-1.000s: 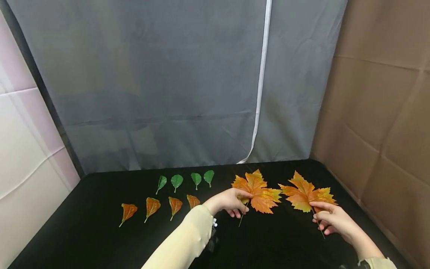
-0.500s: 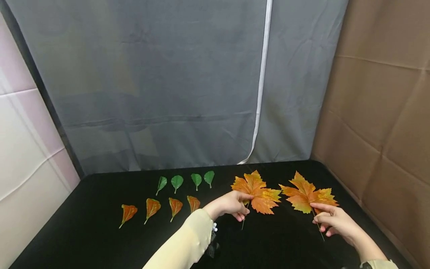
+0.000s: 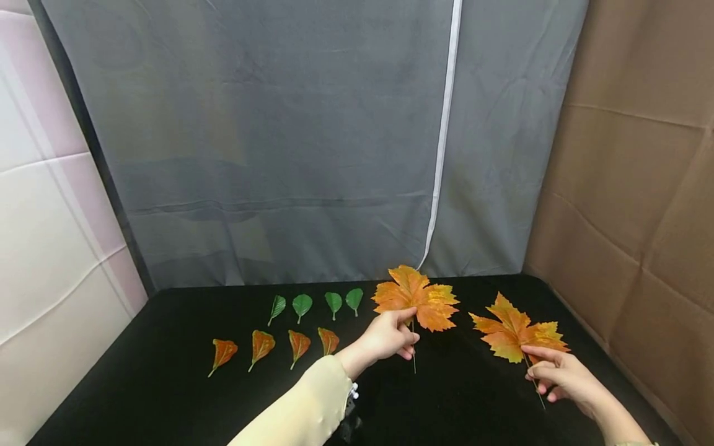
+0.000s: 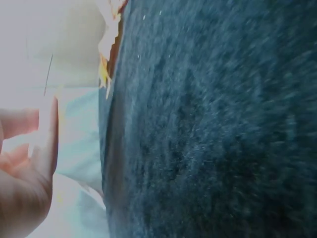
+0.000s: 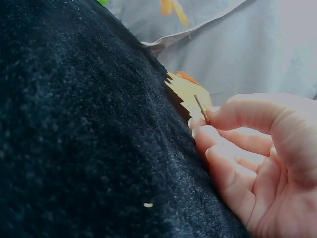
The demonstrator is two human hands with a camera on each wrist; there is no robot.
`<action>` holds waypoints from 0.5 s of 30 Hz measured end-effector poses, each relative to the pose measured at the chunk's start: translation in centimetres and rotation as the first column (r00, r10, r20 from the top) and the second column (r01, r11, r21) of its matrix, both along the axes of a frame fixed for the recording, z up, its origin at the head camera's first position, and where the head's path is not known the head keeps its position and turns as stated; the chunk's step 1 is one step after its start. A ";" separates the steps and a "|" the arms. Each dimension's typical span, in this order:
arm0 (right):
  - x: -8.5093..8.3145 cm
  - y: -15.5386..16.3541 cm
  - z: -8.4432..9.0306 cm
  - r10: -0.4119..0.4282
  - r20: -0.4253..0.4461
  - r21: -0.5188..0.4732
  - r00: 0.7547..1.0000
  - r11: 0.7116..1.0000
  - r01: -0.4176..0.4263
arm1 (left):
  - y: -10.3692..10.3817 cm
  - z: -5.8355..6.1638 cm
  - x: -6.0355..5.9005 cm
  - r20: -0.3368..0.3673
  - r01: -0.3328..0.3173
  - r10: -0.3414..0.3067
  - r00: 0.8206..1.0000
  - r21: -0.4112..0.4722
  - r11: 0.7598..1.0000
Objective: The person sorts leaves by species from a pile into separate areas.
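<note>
In the head view my left hand point(image 3: 387, 336) pinches an orange-yellow maple leaf point(image 3: 419, 297) near the base of its stem. That leaf appears lifted, its top overlapping the grey curtain. My right hand point(image 3: 566, 375) grips the stem of a second maple leaf point(image 3: 515, 328) over the right side of the table. In the right wrist view, the thumb and fingertips hold the thin stem point(image 5: 200, 108), with the yellow underside of the leaf point(image 5: 190, 94) just beyond. The left wrist view is washed out; the thin stem point(image 4: 48, 74) rises above the left fingers.
Several small green leaves point(image 3: 302, 304) lie in a row at the back of the black-covered table point(image 3: 139, 384). Several orange-brown leaves point(image 3: 261, 347) lie in a row before them. A grey curtain point(image 3: 279, 155) hangs behind; a brown cloth point(image 3: 630, 186) stands at the right.
My left hand has raised its maple leaf up and slightly left. The right hand still holds its leaf with little movement. The head view has shifted slightly.
</note>
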State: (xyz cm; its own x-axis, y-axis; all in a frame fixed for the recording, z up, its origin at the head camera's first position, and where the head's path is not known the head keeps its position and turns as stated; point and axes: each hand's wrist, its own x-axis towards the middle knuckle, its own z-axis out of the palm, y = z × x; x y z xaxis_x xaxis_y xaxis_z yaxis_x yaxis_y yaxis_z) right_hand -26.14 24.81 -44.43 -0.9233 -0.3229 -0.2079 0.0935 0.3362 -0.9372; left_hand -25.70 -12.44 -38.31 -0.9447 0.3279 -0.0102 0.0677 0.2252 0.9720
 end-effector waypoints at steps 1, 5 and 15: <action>0.0 0.0 0.0 0.000 0.001 0.003 1.000 1.000 0.000 | -0.1 0.1 0.3 -0.011 -0.008 0.008 1.000 -0.004 1.000; 0.0 0.1 0.0 -0.001 0.005 0.009 1.000 1.000 0.001 | -0.6 0.5 1.8 -0.032 -0.023 0.023 0.999 0.002 1.000; 0.2 -0.1 0.3 0.004 -0.013 0.010 1.000 1.000 -0.004 | -1.8 -0.5 6.2 0.104 0.022 -0.030 0.994 0.079 0.997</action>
